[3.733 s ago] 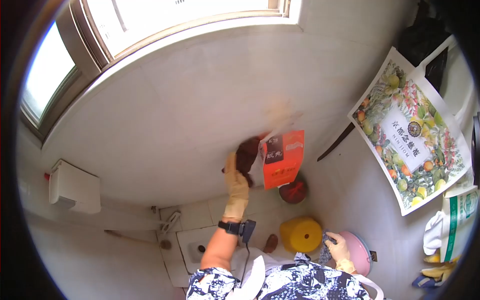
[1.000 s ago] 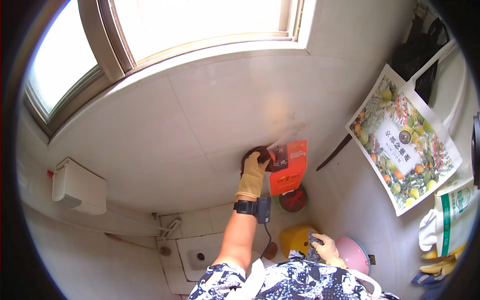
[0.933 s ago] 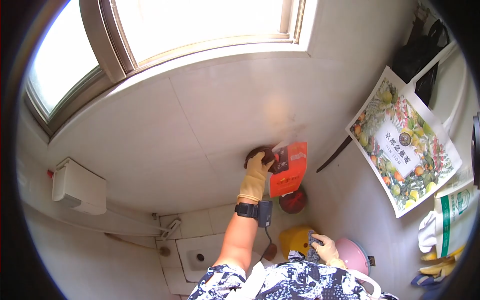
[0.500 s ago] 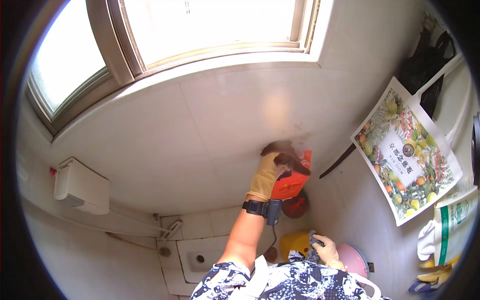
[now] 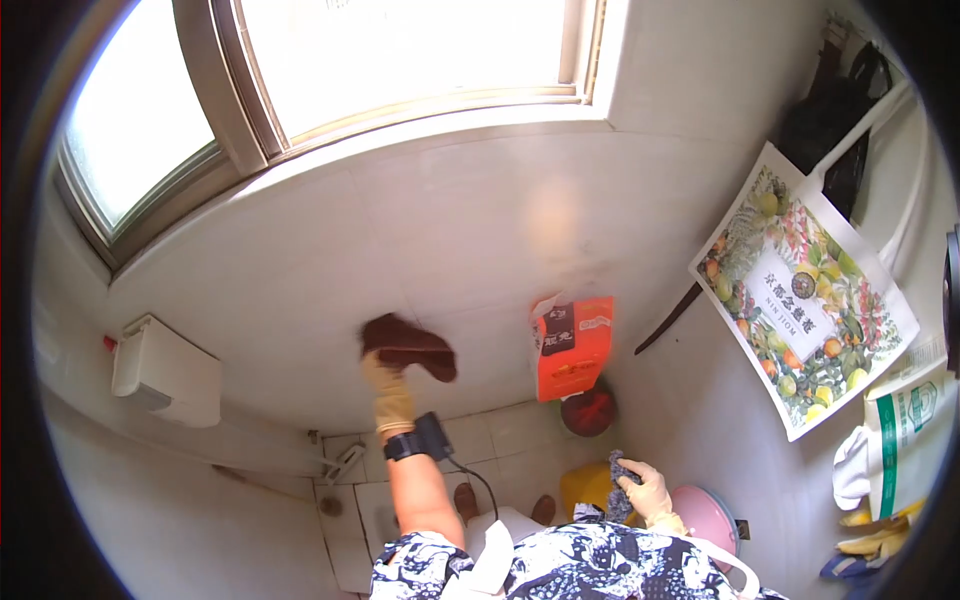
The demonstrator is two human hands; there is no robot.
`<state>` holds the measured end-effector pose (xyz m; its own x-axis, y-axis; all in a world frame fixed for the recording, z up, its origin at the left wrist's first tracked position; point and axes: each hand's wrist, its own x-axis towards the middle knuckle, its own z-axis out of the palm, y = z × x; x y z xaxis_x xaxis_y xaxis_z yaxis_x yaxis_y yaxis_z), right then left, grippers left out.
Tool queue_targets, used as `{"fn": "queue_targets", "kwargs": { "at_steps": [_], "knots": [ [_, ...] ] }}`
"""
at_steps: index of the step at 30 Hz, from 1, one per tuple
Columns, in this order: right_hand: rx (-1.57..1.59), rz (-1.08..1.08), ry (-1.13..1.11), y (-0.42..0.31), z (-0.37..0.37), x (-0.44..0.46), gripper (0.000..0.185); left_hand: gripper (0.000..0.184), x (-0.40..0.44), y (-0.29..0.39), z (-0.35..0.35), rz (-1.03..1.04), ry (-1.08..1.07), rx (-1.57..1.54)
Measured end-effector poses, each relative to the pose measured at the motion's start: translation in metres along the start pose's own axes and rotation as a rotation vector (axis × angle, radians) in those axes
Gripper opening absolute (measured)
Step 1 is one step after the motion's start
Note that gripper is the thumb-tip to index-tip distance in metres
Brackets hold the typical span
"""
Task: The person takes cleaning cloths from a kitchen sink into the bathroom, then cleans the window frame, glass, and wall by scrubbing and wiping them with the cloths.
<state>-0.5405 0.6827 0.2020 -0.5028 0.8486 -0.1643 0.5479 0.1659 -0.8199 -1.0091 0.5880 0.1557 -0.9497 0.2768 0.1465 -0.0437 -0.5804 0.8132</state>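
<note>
My left hand (image 5: 388,398), in a pale yellow glove, is wrapped round a dark brown cloth (image 5: 410,345). The cloth lies spread against the light tiled wall (image 5: 300,290), left of a red packet (image 5: 577,352) on the same wall. A watch-like black strap (image 5: 405,445) with a small box circles my left wrist. Low on the right, my right hand (image 5: 655,497) also wears a pale glove and grips a grey speckled cloth (image 5: 620,490). That hand is close to my body, between a yellow container (image 5: 585,487) and a pink bucket (image 5: 708,512).
A printed fruit bag (image 5: 795,300) hangs on the right wall, with a green-and-white bag (image 5: 905,435) below it. Overhead is a window frame (image 5: 420,108). A white box (image 5: 165,370) is fixed at left. A dark red round object (image 5: 590,410) sits under the packet.
My left hand has swept leftward along the wall with the brown cloth, uncovering the red packet. My right hand has barely moved. My feet now show below.
</note>
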Motion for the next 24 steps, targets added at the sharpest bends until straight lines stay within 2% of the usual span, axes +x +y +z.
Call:
{"fn": "queue_targets", "kwargs": {
  "at_steps": [1, 3, 4, 6, 7, 8, 10, 12, 14, 16, 19, 21, 22, 24],
  "knots": [
    [0.008, 0.001, 0.0, 0.005, -0.001, -0.004, 0.033, 0.028, 0.003, 0.012, -0.019, 0.064, 0.177, -0.042],
    [0.021, 0.045, 0.005, 0.021, -0.004, -0.009, 0.034, 0.038, 0.029, 0.038, -0.077, -0.137, 0.048, -0.135],
    [0.02, 0.041, -0.007, 0.028, -0.006, -0.009, 0.034, 0.038, 0.031, 0.042, -0.094, -0.131, 0.058, -0.131],
    [-0.015, 0.011, 0.004, 0.038, -0.008, -0.009, 0.034, 0.041, 0.025, 0.059, -0.112, -0.426, -0.162, 1.241],
    [-0.013, -0.004, -0.013, 0.039, -0.01, -0.005, 0.034, 0.04, 0.021, 0.051, -0.121, -0.37, -0.045, 1.27],
    [0.011, -0.004, -0.025, 0.038, -0.01, -0.005, 0.034, 0.037, -0.004, 0.067, -0.09, -0.363, 0.018, 1.101],
    [0.028, -0.025, -0.046, 0.03, -0.012, 0.002, 0.034, 0.037, -0.003, 0.024, -0.108, -0.203, -0.013, 1.266],
    [-0.013, -0.068, -0.045, 0.021, -0.01, 0.007, 0.034, 0.037, -0.02, 0.008, -0.083, -0.222, 0.118, 0.902],
    [0.014, -0.072, -0.064, 0.016, -0.006, 0.012, 0.034, 0.036, -0.045, -0.035, -0.067, -0.047, 0.115, 0.547],
    [0.031, -0.052, -0.064, 0.019, -0.003, 0.01, 0.034, 0.033, -0.061, -0.069, -0.046, -0.24, -0.006, 0.568],
    [0.034, -0.075, -0.055, 0.023, 0.001, 0.008, 0.034, 0.035, -0.09, -0.115, -0.001, -0.269, 0.086, 0.474],
    [0.002, -0.026, -0.082, 0.02, -0.002, 0.0, 0.033, 0.043, -0.102, -0.125, 0.031, -0.421, 0.211, 0.289],
    [-0.014, -0.001, -0.096, 0.019, -0.003, -0.003, 0.033, 0.043, -0.103, -0.132, 0.047, -0.429, 0.207, 0.285],
    [-0.041, 0.017, -0.062, 0.023, -0.006, -0.009, 0.033, 0.038, -0.098, -0.147, 0.074, -0.834, 0.53, 0.097]
  ]
}}
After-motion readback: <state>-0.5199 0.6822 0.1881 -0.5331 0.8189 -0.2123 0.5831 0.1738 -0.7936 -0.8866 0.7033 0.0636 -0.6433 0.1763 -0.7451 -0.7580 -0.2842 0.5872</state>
